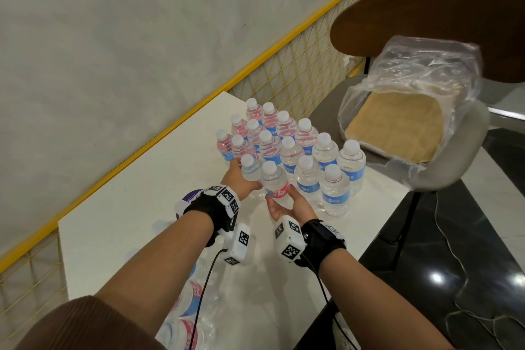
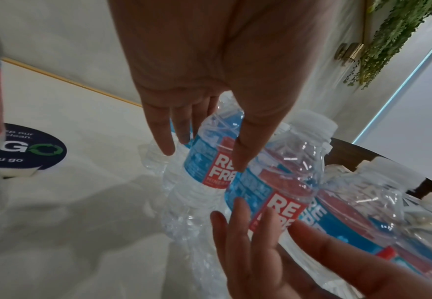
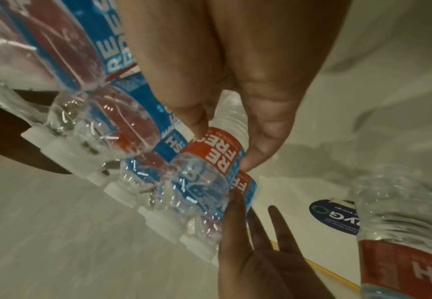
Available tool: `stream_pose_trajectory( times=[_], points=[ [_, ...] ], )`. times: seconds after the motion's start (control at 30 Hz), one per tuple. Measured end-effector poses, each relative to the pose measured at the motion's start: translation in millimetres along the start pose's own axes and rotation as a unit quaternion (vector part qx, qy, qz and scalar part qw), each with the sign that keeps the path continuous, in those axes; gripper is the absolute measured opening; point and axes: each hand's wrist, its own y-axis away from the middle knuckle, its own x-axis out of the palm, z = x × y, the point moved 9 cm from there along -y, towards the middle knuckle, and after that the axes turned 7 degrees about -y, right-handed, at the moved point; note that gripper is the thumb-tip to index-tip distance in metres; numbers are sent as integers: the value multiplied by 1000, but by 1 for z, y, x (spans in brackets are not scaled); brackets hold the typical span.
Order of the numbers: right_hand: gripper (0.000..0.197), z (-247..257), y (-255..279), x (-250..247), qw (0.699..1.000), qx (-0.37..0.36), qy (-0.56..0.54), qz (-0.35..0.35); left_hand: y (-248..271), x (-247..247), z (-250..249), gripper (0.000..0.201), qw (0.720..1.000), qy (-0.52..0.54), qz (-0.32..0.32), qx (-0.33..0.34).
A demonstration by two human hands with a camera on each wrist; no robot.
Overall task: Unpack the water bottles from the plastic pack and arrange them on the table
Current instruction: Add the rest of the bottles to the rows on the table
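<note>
Several clear water bottles (image 1: 298, 139) with blue-and-red labels stand grouped on the white table (image 1: 127, 207). My left hand (image 1: 237, 177) rests straight fingers (image 2: 162, 141) against the nearest-left bottle (image 1: 250, 170), thumb on its label. My right hand (image 1: 287, 207) lies palm-up against the neighbouring bottle (image 1: 274, 182), with straight fingers (image 2: 240, 212) touching its red label (image 3: 217, 145). Both bottles stand upright at the group's near edge. The plastic pack (image 1: 196, 307), with bottles still inside, lies under my forearms near the table's front.
An empty plastic wrap with a cardboard tray (image 1: 397, 122) sits on a grey chair to the right. A round wooden tabletop (image 1: 440, 17) lies beyond it. A yellow mesh railing (image 1: 170, 128) borders the table's left side. A round dark sticker (image 2: 31, 149) is on the table.
</note>
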Motion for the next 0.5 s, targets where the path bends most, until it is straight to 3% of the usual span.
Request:
stream_pose_trajectory(
  times=[0.07, 0.13, 0.3, 0.43, 0.5],
  points=[
    [65, -3, -5, -6, 998, 35, 38, -30, 2, 1, 1, 75, 1000, 8, -1, 7],
    [71, 1, -10, -10, 995, 35, 82, -52, 4, 1, 0, 69, 1000, 16, -1, 19],
    [55, 1, -2, 4, 1000, 30, -7, -5, 5, 0, 2, 73, 1000, 20, 4, 18],
    [51, -6, 13, 4, 998, 58, 2, 5, 3, 2, 4, 74, 1000, 28, 2, 13],
    [49, -1, 8, 3, 999, 32, 29, -3, 1, 0, 8, 74, 999, 29, -11, 14]
  ],
)
